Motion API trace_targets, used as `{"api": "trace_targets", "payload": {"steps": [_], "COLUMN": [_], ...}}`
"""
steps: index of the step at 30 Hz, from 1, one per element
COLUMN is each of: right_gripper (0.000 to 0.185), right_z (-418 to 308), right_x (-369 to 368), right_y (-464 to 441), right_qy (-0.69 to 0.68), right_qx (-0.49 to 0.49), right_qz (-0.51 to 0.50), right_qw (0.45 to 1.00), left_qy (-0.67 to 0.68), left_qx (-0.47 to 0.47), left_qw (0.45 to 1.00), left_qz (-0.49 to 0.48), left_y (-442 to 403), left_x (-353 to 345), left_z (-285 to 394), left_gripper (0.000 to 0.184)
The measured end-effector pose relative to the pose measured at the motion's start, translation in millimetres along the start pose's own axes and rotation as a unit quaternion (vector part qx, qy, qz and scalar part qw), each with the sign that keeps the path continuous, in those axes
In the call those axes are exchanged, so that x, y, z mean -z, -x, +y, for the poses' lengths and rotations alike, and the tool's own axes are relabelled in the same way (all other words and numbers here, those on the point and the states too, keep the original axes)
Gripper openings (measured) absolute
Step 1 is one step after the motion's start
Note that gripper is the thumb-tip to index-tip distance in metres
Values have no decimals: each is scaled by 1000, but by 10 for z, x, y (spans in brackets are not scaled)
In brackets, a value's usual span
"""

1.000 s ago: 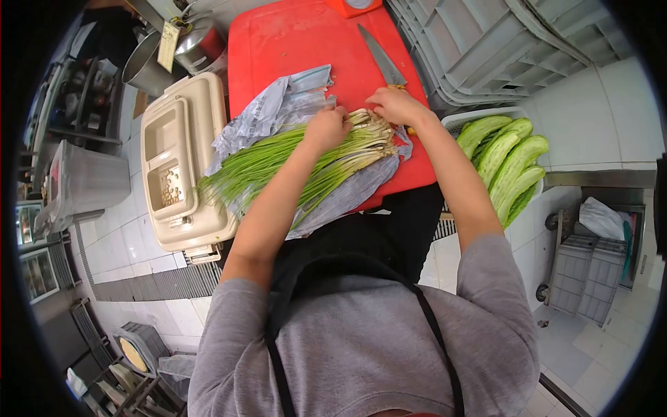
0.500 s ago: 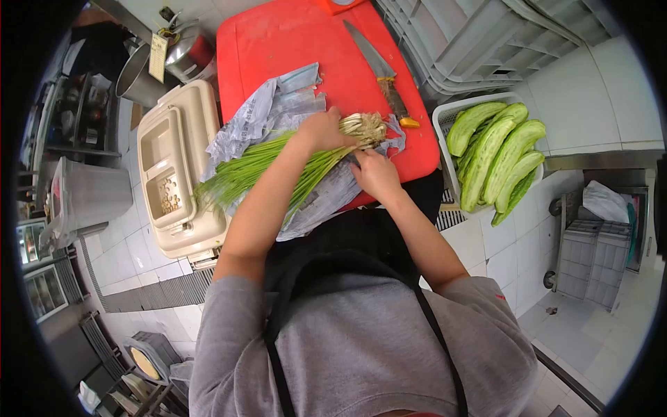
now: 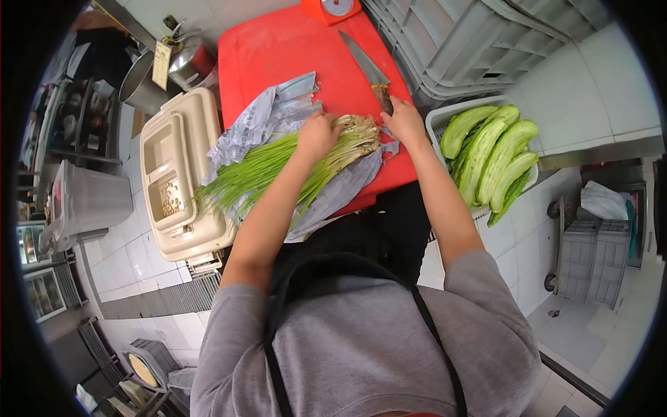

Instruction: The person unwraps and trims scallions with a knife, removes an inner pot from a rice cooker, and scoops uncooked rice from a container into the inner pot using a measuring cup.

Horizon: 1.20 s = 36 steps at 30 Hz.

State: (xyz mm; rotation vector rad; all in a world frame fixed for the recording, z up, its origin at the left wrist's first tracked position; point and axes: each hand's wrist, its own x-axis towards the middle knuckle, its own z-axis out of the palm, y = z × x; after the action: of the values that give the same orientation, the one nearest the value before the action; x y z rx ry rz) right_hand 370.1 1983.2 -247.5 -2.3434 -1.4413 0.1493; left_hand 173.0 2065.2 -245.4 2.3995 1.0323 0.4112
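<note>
Right hand [image 3: 404, 124]: at the back end of the knife handle, thumb and fingers apparently wrapped around it. Half a second ago I had it at the near side of the bunch, by the roots; it has since gone across to the knife.
Left hand [image 3: 319, 137]: on top of the bunch near the pale end, fingers curled over the stems. Palm side hidden from my feed, so I cannot tell how firmly it grips.
Knife [image 3: 364, 61]: on the far side of the root end, blade pointing away from the person. I cannot tell whether the handle is raised.
Green onions [image 3: 264, 168]: lying across the near part of the board, roots [image 3: 361, 132] toward the knife side, green tips toward the beige box. Roots attached.
Change noted: two hands at the bunch, now one. I judge the work split: left steadies the stems, right has the tool.
Plastic wrapper [image 3: 258, 117]: crumpled under the bunch, spread out on both sides of it.
Red board [image 3: 267, 52]: under all of the above; a scale [image 3: 338, 7] at its far edge.
Beige box [image 3: 199, 125]: just beside the board, past the leaf tips; small pale bits in one recess.
White basket [image 3: 431, 131]: on the knife side, holding large green cucumbers [image 3: 488, 158].
</note>
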Motion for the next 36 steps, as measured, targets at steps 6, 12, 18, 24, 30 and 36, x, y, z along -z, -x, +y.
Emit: {"api": "trace_targets", "payload": {"steps": [6,12,18,24,30,36], "right_gripper": [46,47,36,38,38,37], "right_z": [6,130,7,-182,-96,-326], "right_x": [4,252,328,353,202,479], "right_y": [-185,41,921,1361,1605,1755], "right_qy": [27,-90,-358,-330,-212,-145], "right_qx": [-39,-112,-173,-205,7,-63], "right_qz": [-75,-69,-85,-118,73,-62], "right_qw": [996,987,914,914,975,985], "left_qy": [10,38,-119,-152,-166,-140], "left_qx": [14,-84,-160,-165,-85,-43], "left_qw": [1000,973,979,973,981,987], "left_qz": [-10,211,44,45,61,-70], "left_y": [-187,68,660,580,236,258], "left_x": [-164,86,56,-70,31,-6], "left_z": [38,57,185,144,261,240], "left_gripper": [26,23,17,24,82,92]}}
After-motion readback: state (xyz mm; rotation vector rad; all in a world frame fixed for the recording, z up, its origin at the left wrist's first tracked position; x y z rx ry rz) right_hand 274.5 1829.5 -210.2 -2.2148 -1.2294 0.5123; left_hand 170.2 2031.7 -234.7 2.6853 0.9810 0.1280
